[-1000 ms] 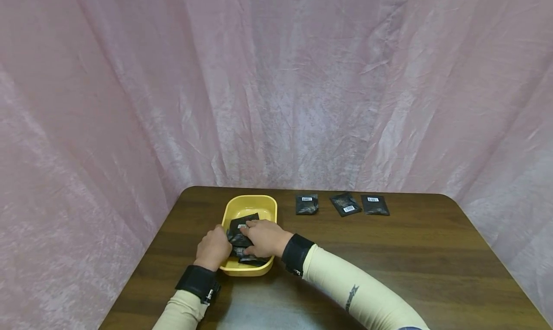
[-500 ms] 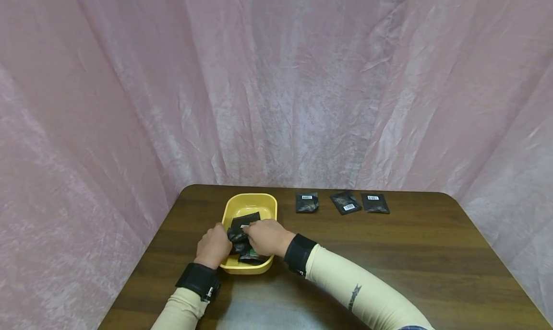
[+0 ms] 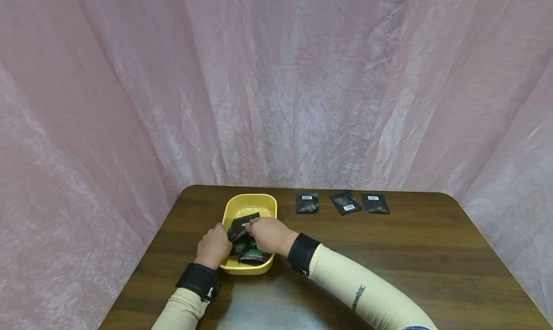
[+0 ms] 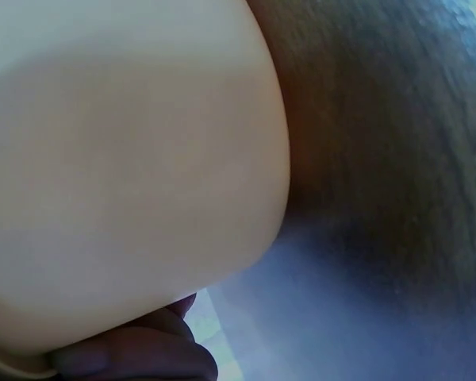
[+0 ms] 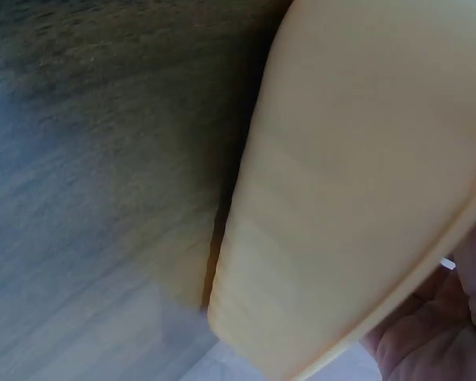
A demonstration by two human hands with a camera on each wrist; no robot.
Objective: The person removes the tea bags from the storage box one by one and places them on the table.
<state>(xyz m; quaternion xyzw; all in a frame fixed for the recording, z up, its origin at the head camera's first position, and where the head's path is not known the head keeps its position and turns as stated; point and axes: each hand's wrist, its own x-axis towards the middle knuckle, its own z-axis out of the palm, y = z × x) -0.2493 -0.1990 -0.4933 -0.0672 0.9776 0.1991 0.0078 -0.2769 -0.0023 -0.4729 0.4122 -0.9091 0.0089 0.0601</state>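
A yellow plastic tub (image 3: 252, 203) stands on the table toward its left side, with several small black packets (image 3: 239, 246) piled inside. My left hand (image 3: 213, 246) grips the tub's left rim; in the left wrist view its fingers (image 4: 143, 353) show at the rim beyond the pale wall. Reaching over the right rim, my right hand (image 3: 271, 234) pinches a black packet (image 3: 243, 223) with a white label. Its fingertips are partly hidden. One packet (image 3: 254, 255) near the tub's front shows a green patch. The right wrist view is mostly tub wall (image 5: 349, 159).
Along the back of the brown wooden table (image 3: 410, 253) lie three black packets: one to the left (image 3: 306, 203), one turned askew (image 3: 345, 203), and one to the right (image 3: 375, 204). A pink curtain (image 3: 302, 90) hangs behind the table.
My right hand has drawn slightly to the right, its fingers closing in from a spread pose onto a packet. The packet with the green patch has come into sight. The left hand stays at the rim.
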